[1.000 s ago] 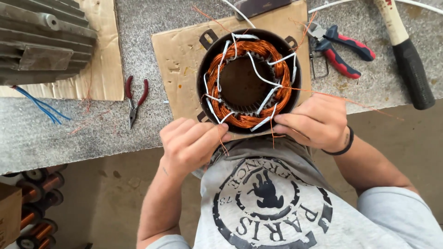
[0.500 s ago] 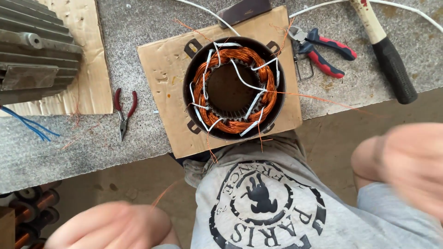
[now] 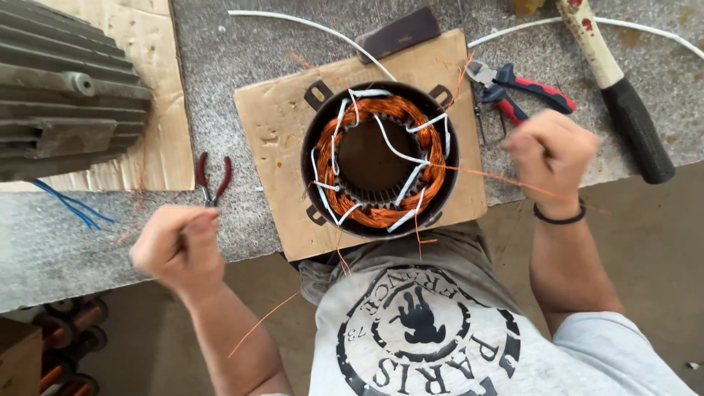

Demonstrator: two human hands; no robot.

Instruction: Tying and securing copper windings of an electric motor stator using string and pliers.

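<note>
A round black motor stator (image 3: 380, 160) with orange copper windings and white sleeves lies on a piece of cardboard (image 3: 273, 132) at the bench edge. My right hand (image 3: 551, 152) is fisted to the right of it, closed on a thin copper wire (image 3: 499, 178) that runs back to the windings. My left hand (image 3: 178, 246) is fisted to the lower left of the stator, at the bench edge. A loose copper strand (image 3: 262, 323) trails below it; whether that hand grips it I cannot tell.
A finned grey motor housing (image 3: 66, 88) sits at the far left on cardboard. Small red pliers (image 3: 211, 178) lie left of the stator; red-handled pliers (image 3: 522, 88) and a black-gripped hammer (image 3: 617, 88) lie to the right. White cable (image 3: 308, 28) crosses the back. Copper coils (image 3: 70, 337) rest below the bench.
Both hands left the stator's near rim a second ago, swung low out to the sides, and now have risen, fisted, to either side of it with wire stretched out.
</note>
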